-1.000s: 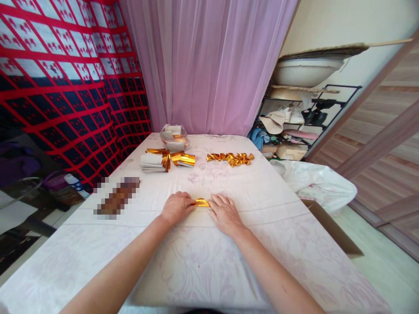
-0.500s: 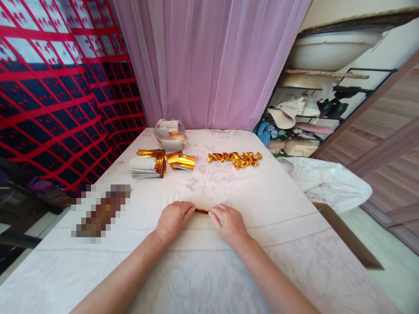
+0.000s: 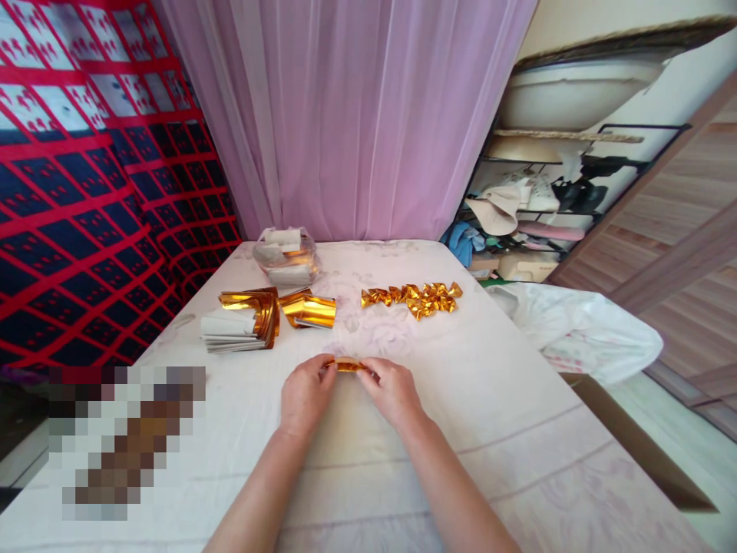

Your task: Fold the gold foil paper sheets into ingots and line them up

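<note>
A narrow folded strip of gold foil paper (image 3: 348, 365) lies left-to-right, pinched at its ends between left hand (image 3: 304, 395) and right hand (image 3: 393, 390), both equally near.

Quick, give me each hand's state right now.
Left hand: closed, pinching the left end of the gold foil piece.
Right hand: closed, pinching its right end.

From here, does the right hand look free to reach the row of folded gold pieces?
Probably not at once: the right hand shares a gold strip with the left hand. The bare cloth before the folded gold pieces looks unobstructed.
</note>
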{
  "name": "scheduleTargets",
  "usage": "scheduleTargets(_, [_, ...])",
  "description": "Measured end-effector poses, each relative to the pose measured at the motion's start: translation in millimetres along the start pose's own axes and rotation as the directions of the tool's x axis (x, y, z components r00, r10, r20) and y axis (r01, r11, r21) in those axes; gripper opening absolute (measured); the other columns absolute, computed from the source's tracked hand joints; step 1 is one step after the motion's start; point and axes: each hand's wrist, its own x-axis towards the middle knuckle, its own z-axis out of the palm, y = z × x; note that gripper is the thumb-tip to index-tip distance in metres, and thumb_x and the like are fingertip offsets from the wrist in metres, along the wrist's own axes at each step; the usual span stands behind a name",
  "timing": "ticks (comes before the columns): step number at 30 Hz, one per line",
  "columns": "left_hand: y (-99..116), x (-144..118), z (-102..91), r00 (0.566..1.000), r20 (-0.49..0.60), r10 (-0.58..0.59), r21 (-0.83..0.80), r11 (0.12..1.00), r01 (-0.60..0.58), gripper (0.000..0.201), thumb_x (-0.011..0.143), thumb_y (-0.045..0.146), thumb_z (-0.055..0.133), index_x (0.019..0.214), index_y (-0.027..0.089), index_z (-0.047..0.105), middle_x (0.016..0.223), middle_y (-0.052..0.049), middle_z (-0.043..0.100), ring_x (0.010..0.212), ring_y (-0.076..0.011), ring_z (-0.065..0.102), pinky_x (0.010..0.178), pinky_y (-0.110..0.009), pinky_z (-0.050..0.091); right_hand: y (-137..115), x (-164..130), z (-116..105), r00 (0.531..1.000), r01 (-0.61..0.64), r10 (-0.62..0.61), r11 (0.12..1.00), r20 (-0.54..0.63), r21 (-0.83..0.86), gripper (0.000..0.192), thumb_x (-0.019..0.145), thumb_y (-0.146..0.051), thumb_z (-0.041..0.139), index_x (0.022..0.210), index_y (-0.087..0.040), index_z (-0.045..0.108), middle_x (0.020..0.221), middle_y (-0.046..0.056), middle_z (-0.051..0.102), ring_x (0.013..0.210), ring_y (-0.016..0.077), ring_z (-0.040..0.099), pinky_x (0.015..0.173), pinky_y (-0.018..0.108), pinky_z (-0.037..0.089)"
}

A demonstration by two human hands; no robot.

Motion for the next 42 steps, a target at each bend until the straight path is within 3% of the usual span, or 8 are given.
scheduleTargets(5, [-7,-2,14.6,0.997,-0.014,-0.071,-0.109,0.992,0.069,0.022,0.089,0.031,0.054,0.100,0.024,0.072,0.081,0.002,0.076,0.066,-0.0145,0.068,0.062,-0.024,0.051,9,-2,16,0.996,-0.056,0.066,0.985,-0.053,0.165,0.024,0.087,-0.023,0.053,0.100,-0.025,0.072,0.096,0.002,0.076,0.080,0.0158,0.070,0.073,0.024,0.052])
scheduleTargets(12, [-14,-8,23.3,0.996,-0.092,-0.006,-0.239,0.971,-0.016,0.022,0.087,0.028,0.055,0.100,0.024,0.073,0.090,-0.001,0.076,0.078,-0.0173,0.068,0.074,-0.029,0.055,10,-2,10,0.998,-0.069,0.067,0.993,0.020,0.097,0.024,0.088,-0.027,0.051,0.096,-0.025,0.074,0.090,0.002,0.076,0.071,0.0147,0.068,0.065,0.022,0.050])
scheduleTargets(18, [-15,-10,24.0,0.993,-0.083,0.084,-0.145,0.985,-0.096,0.021,0.091,0.027,0.054,0.103,0.025,0.071,0.098,-0.002,0.076,0.091,-0.0193,0.069,0.083,-0.032,0.054,15,-5,12,0.999,0.037,-0.036,0.998,-0.035,0.043,0.031,0.093,-0.027,0.042,0.088,-0.023,0.072,0.086,0.005,0.074,0.078,0.0162,0.067,0.072,0.023,0.047])
scheduleTargets(22, [-12,-11,20.5,0.995,-0.046,0.089,-0.040,0.995,-0.091,0.021,0.093,0.029,0.052,0.105,0.023,0.068,0.096,-0.003,0.074,0.088,-0.0210,0.068,0.079,-0.033,0.053,17,-8,14,0.995,0.090,-0.090,0.996,-0.031,-0.014,0.032,0.095,-0.026,0.039,0.085,-0.022,0.070,0.081,0.005,0.072,0.075,0.0156,0.065,0.071,0.023,0.044])
scheduleTargets(32, [-3,-12,18.2,0.995,0.035,0.090,0.152,0.984,-0.094,0.019,0.094,0.030,0.048,0.088,0.022,0.065,0.084,-0.003,0.070,0.081,-0.0204,0.064,0.070,-0.029,0.046,13,-8,12,0.988,0.127,-0.137,0.982,-0.065,-0.142,0.033,0.094,-0.020,0.039,0.067,-0.021,0.058,0.065,0.002,0.062,0.064,0.0133,0.057,0.064,0.024,0.035])
scheduleTargets(42, [2,-14,19.1,0.981,0.017,0.193,0.267,0.945,-0.191,0.023,0.096,0.026,0.045,0.086,0.020,0.066,0.080,-0.003,0.068,0.077,-0.0203,0.064,0.067,-0.030,0.045,9,-7,12,0.966,0.185,-0.211,0.968,-0.150,-0.171,0.035,0.092,-0.017,0.039,0.061,-0.020,0.054,0.059,0.000,0.058,0.059,0.0119,0.053,0.062,0.026,0.031])
